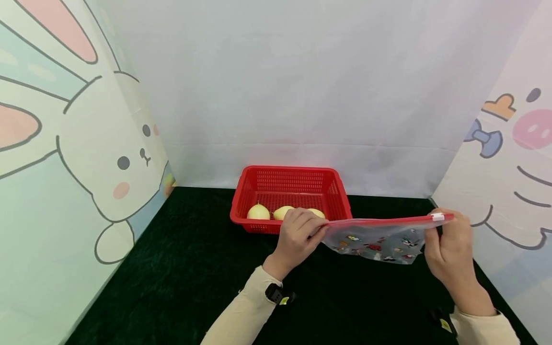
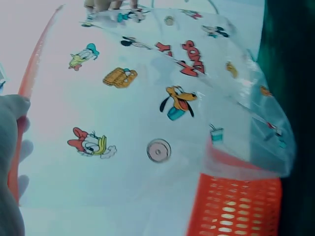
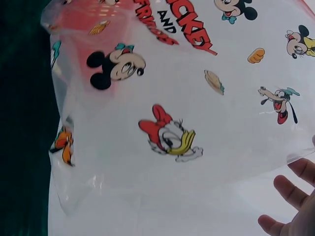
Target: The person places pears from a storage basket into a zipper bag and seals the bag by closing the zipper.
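Observation:
A clear zip bag, printed with colourful cartoon figures, hangs stretched between both hands, its red zip strip uppermost. My left hand pinches the strip's left end, just in front of the red basket. At the other end, by the white slider, my right hand grips the bag's top corner. In the left wrist view, the left thumb and fingers lie on either side of the strip. The right wrist view shows the printed side of the bag and some spread right fingertips.
A red perforated basket stands at the back of the dark green cloth. Inside lie pale yellow pears, partly hidden by its front wall and the left hand. White and cartoon-printed curtains enclose the table.

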Available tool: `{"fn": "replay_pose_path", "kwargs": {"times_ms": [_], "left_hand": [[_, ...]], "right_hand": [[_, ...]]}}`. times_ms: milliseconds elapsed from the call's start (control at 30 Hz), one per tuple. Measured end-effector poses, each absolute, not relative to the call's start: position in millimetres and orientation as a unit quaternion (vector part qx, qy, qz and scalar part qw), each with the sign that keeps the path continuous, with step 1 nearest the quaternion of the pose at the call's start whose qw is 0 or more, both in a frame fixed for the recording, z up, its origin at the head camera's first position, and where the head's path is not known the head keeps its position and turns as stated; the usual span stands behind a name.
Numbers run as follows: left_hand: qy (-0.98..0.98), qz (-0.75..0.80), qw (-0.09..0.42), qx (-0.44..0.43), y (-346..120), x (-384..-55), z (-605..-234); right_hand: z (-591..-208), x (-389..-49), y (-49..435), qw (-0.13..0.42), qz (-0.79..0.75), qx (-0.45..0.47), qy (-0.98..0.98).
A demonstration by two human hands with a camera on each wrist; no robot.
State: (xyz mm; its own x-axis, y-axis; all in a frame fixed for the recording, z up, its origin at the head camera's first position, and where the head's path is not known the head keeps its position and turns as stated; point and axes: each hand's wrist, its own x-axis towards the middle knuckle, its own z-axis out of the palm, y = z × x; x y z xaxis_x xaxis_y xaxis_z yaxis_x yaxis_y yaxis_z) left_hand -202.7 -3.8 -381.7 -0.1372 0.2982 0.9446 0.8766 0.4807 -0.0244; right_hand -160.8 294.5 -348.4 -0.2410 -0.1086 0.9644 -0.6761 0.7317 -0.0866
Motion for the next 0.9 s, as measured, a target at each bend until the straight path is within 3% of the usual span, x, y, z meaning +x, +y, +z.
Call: {"fn": "replay_pose_path", "kwargs": {"times_ms": [267, 600, 900], "left_hand": [[-0.679, -0.254, 0.553, -0.411, -16, -197, -364], [-0.686, -0.198, 0.576, -0.397, -26, -189, -353], [-0.691, -0.178, 0.578, -0.395, -27, -188, -352]], "right_hand": [[-354, -166, 292, 0.549, 0.249, 0.248, -0.759], [-363, -167, 296, 0.509, 0.237, 0.218, -0.798], [-348, -157, 288, 0.550, 0.192, 0.184, -0.792]]}}
